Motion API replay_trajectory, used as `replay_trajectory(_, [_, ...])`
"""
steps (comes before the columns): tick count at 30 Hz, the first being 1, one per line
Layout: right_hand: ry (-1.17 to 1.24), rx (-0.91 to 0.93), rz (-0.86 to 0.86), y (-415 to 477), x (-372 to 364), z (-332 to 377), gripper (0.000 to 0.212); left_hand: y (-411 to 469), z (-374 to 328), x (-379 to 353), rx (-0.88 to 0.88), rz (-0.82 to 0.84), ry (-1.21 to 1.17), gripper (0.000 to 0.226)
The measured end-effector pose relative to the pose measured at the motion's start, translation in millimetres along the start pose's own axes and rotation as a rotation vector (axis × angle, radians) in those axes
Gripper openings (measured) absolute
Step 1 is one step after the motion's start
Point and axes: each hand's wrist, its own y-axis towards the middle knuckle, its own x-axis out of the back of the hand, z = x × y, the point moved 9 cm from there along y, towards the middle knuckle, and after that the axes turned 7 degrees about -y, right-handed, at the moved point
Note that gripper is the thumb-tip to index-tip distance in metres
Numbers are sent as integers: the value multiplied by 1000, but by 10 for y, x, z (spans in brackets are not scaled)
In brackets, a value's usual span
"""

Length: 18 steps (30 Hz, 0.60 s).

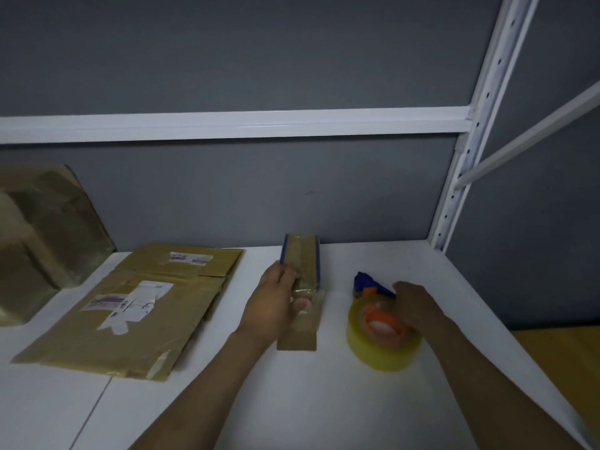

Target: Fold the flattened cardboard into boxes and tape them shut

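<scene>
A small narrow cardboard box point(302, 258) with blue edges and clear tape along its top lies on the white table point(292, 401) at the middle. My left hand point(276, 306) grips it from the left, thumb on the taped top. To the right, my right hand point(418, 306) holds the tape dispenser point(373, 289), blue and orange, whose roll of clear tape point(383, 339) rests on the table. Flattened cardboard sheets point(130, 316) with white labels lie stacked at the left.
Crumpled brown cardboard point(42, 241) leans against the grey wall at the far left. A white shelf rail point(227, 125) runs overhead, and a white upright post point(467, 151) stands at the right. A yellow-brown surface point(565, 365) shows past the table's right edge.
</scene>
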Motion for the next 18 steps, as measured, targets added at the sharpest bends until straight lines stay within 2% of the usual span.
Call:
replay_trajectory(2, [-27,40,-1,-33,-67,-69,25,5,14,-14,10,-6,2,53])
replay_trajectory(4, [-11,55,-43,-89,-80,-114,14,-12,-10,-14,13,-7,41,56])
replay_trajectory(7, [119,53,-174,-247,34,-117,17,-113,-274,129,-113,-165,62,60])
replay_trajectory(9, [264,67,-272,-407,198,-42,28,-213,-541,251,-185,-267,-54,52])
replay_trajectory(10, [330,77,-335,-503,314,10,31,-240,-652,254,-175,-252,-130,50])
replay_trajectory(12, [427,113,-485,-704,576,123,33,-254,-774,183,-61,-166,-339,54])
replay_trajectory(14, [511,169,-590,-881,823,220,34,-272,-816,129,52,-132,-553,41])
replay_trajectory(15, [548,207,-601,-934,918,265,35,-288,-812,159,88,-155,-640,31])
replay_trajectory(16, [585,256,-583,-953,978,307,39,-313,-790,201,122,-180,-722,31])
replay_trajectory(18, [705,381,-444,-939,1009,421,50,-354,-712,252,170,-218,-891,44])
